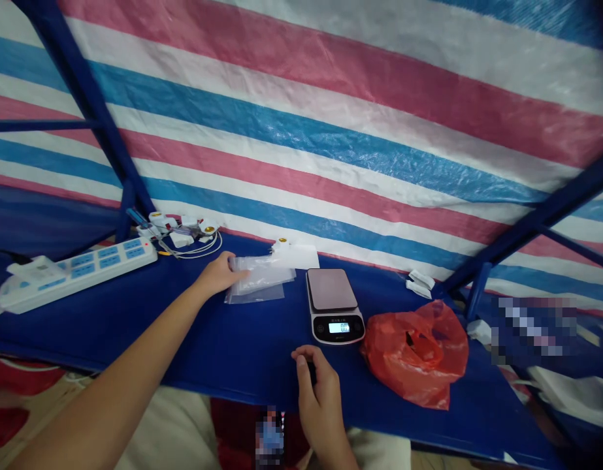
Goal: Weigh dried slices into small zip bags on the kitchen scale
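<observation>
My left hand [217, 274] reaches out over the blue table [223, 346] and its fingers are closed on the edge of a stack of clear plastic bags [262, 279]. My right hand [317, 385] rests near the table's front edge, fingers curled around a small dark object I cannot make out. Just beyond it stands a small digital kitchen scale [334, 304] with a bare weighing plate and a lit display. A red plastic bag [419, 351] lies crumpled to the right of the scale.
A white and blue power strip [80, 266] lies at the left. Small white and yellow parts with thin wires [183, 232] sit at the back. White packets [419, 282] lie behind the red bag. A striped tarp [330, 111] on blue posts backs the table.
</observation>
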A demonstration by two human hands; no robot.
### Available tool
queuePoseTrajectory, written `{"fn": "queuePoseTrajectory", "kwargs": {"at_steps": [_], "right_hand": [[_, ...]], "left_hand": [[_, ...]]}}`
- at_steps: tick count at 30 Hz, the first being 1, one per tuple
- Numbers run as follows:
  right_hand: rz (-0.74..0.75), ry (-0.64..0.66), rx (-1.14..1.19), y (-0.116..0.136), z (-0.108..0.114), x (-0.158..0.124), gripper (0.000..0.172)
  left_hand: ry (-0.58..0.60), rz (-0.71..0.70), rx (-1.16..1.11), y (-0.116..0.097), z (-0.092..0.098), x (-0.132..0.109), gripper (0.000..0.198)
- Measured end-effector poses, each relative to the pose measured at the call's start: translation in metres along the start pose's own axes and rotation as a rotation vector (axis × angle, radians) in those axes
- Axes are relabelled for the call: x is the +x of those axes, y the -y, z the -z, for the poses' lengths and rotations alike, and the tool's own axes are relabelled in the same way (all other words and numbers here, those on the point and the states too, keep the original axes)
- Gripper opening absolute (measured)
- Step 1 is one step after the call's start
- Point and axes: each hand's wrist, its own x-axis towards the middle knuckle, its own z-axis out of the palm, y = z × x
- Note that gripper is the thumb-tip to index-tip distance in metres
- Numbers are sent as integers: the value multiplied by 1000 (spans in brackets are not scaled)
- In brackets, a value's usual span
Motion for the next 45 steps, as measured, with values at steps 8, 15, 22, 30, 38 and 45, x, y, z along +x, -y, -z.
{"fn": "queuePoseTrajectory", "kwargs": {"at_steps": [8, 15, 22, 30, 38, 45], "right_hand": [[23, 15, -46, -6, -4, -3, 23], [44, 17, -94, -3, -3, -4, 22], [62, 9, -94, -5, -4, -3, 22], [43, 6, -100, -16, -6, -7, 25], [20, -64, 16, 26, -59, 85, 56], [-260, -93, 346, 16, -106, 190, 100]], "left_hand": [[-52, -18, 35, -5, 4, -4, 52], [-95, -24, -146, 9, -9, -14, 75], [-202, 70, -704, 14, -11, -17, 80], [-303, 52, -715, 15, -4, -24, 59], [-205, -125, -813, 18, -6, -24, 57], [-75, -189, -962, 13, -4, -32, 53]]}}
